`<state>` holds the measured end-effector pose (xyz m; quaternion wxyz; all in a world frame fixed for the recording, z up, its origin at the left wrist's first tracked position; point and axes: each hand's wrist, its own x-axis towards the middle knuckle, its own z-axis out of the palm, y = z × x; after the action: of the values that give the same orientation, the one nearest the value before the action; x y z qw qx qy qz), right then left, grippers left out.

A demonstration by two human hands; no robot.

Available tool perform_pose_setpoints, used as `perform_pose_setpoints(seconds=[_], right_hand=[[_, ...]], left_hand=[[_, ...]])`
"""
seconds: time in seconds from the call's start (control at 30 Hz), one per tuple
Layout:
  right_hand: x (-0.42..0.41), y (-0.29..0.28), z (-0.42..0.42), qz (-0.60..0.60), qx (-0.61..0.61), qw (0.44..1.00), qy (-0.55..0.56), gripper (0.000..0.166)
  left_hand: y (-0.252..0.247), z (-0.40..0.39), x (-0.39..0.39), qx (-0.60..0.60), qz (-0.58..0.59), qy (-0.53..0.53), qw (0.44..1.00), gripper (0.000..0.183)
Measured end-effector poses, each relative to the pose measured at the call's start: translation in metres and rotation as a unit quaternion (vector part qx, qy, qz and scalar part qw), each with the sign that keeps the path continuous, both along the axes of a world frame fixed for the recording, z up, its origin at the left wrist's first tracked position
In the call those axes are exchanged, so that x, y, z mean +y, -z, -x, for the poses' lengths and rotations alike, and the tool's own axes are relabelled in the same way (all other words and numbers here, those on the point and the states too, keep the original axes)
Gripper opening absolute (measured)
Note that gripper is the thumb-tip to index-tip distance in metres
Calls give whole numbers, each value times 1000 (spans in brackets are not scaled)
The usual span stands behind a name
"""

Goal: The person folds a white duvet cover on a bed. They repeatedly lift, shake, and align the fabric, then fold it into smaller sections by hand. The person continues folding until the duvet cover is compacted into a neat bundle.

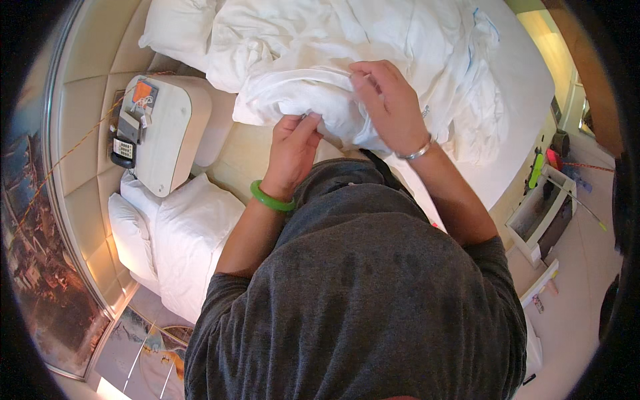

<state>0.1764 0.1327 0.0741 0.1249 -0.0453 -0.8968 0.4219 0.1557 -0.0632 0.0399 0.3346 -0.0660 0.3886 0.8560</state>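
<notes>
Before me lies a bunched piece of white bed linen [320, 95], its near edge gathered into a curved fold. My left hand [295, 142], below a green bangle [271, 197], pinches the near edge of this linen between thumb and fingers. Farther forward and to the right, my right hand [392, 102] has its thumb and fingertips closed at the upper fold of the same linen; part of that grip is blurred. A silver bracelet [417, 150] circles the right wrist. More rumpled linen spreads behind over the bed [520, 100], and a white pillow [177, 32] rests at its head.
At left, a bedside cabinet [165, 135] carries a telephone [123, 151] and small items. A second bed [185, 250] with white pillows stands behind it. On the right are a low shelf unit [540, 215] and a thin pole [582, 207]. A padded headboard [82, 125] lines the wall.
</notes>
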Motion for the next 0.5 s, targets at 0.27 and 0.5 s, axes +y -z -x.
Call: perform_pose_setpoints(seconds=[0.27, 0.5], right_hand=[[-29, -41, -36, 42, 131, 970, -203, 7], [-18, -23, -29, 6, 67, 996, -53, 20]], left_hand=[[-3, -1, 0, 174, 234, 20, 956, 49], [3, -1, -6, 97, 161, 19, 982, 52]])
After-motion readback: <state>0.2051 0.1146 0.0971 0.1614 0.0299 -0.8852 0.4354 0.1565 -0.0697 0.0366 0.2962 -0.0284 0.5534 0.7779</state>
